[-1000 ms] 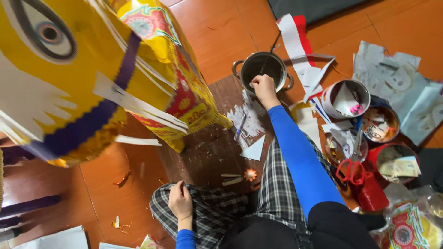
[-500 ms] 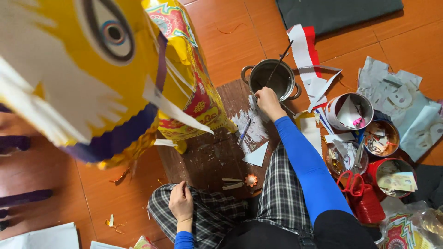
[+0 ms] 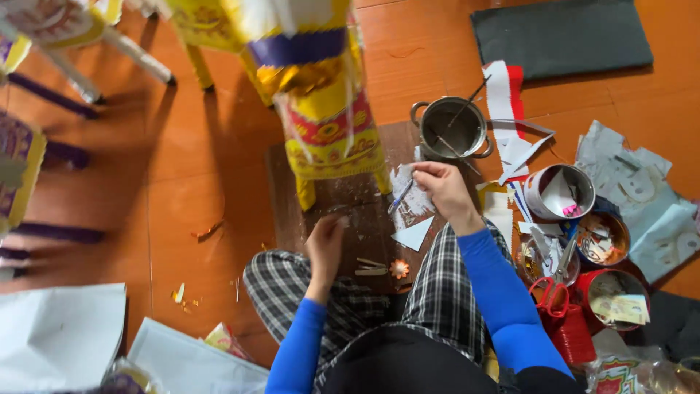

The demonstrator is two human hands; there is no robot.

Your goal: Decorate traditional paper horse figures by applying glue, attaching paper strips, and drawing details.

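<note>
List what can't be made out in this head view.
- Yellow paper figure: top cut off by the upper edge.
- Left hand: blurred by motion; whatever it may hold can't be told.
- Thin stick in the right hand: too small to tell its tip.
- Metal pot: contents dark, unclear.
- Red scissors: blades hidden among the tins.

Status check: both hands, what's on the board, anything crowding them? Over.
Right hand grips a thin brush over white paper. Left hand rests on the brown board, empty. Metal pot close behind.
</note>
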